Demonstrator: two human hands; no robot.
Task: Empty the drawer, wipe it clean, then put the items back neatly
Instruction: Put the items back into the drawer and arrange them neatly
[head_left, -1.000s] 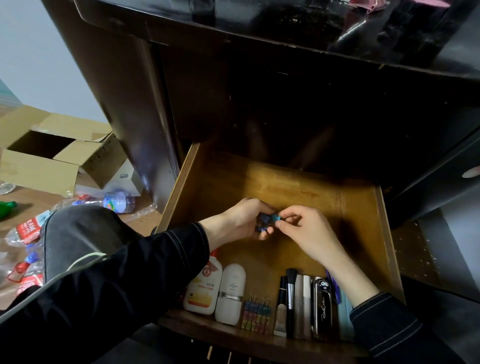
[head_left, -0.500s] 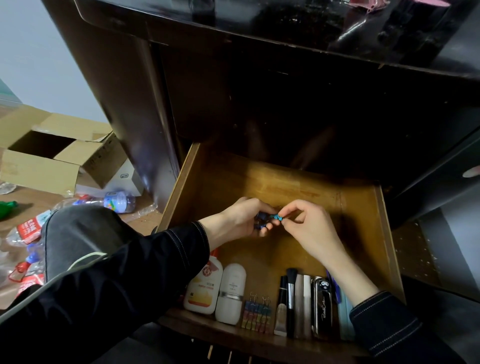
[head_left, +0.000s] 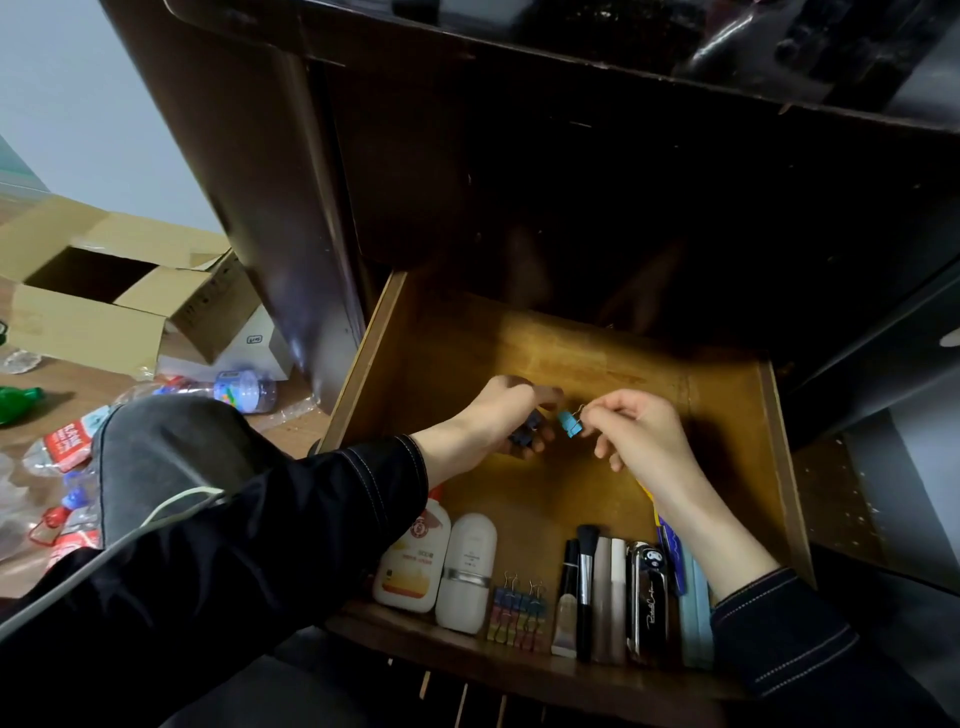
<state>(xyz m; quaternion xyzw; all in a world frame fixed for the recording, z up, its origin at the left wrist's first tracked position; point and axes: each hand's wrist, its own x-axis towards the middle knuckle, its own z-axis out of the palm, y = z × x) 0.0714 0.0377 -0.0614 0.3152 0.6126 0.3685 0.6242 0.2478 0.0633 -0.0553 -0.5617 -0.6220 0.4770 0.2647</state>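
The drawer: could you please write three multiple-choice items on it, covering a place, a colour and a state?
1. The row of binder clips lies: A) at the back B) at the front, beside the plain white bottle C) on the floor.
2. The clip in the right hand is: A) red B) yellow C) light blue.
3. The drawer is: A) shut B) pulled open C) removed.
Key: B, it sits by the front edge; C, it shows blue against the hand; B, its floor is exposed.
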